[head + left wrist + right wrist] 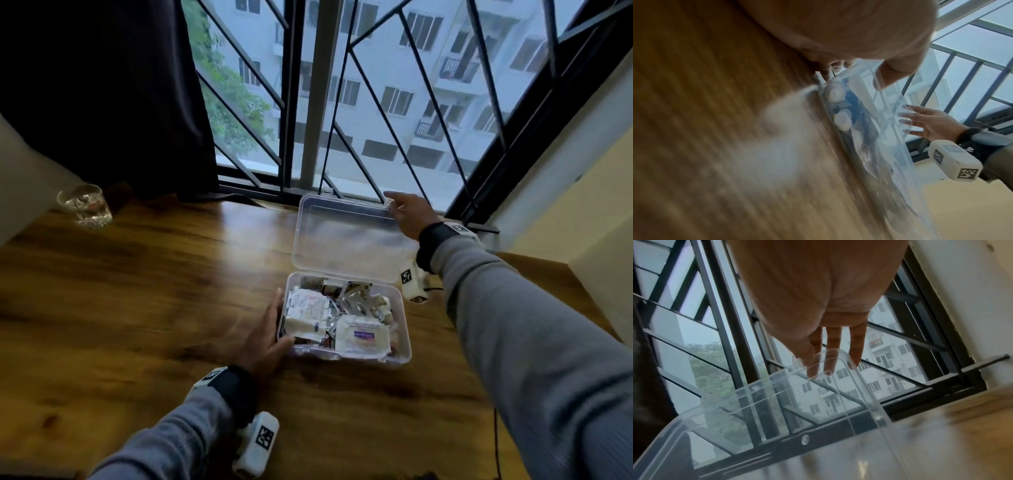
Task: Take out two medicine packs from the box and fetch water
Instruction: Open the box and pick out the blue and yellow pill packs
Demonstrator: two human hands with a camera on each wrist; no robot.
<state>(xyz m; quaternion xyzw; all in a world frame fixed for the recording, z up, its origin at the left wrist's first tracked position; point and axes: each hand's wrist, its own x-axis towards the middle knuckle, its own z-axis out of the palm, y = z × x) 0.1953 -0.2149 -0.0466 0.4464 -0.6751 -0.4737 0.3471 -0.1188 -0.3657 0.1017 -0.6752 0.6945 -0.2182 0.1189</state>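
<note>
Box [405, 329], wooden table [137, 308], by window [376, 102] — left hand [263, 339] grips it; right hand [407, 212] touches lid [346, 236].

Nothing legible (medicine packs [361, 335] too blurred).

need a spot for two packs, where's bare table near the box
Bare table between the glass and the box, left of the left hand; also the near strip before the box. Crowded: inside the box.
</note>
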